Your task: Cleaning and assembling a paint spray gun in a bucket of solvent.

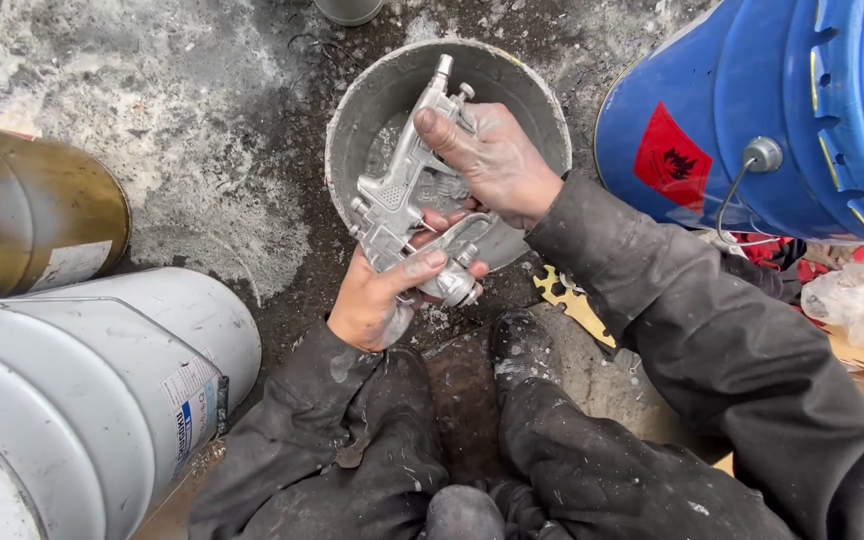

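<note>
A paint-coated metal spray gun (407, 185) is held over a grey metal bucket (362, 105) on the stained ground. My left hand (377, 295) grips its lower handle and trigger end from below, thumb across the top. My right hand (492, 160) wraps the upper body of the gun from the right, thumb pressed on the barrel. The gun's nozzle points up and away, toward the bucket's far rim. Both hands are smeared with grey paint. Dark sleeves cover both arms.
A large grey-white drum (92, 390) lies on its side at the left, with a gold-coloured can (37, 215) behind it. A blue plastic drum (782, 110) stands at the upper right. My dark shoe (520, 348) and a yellow flat tool (572, 300) sit below the bucket.
</note>
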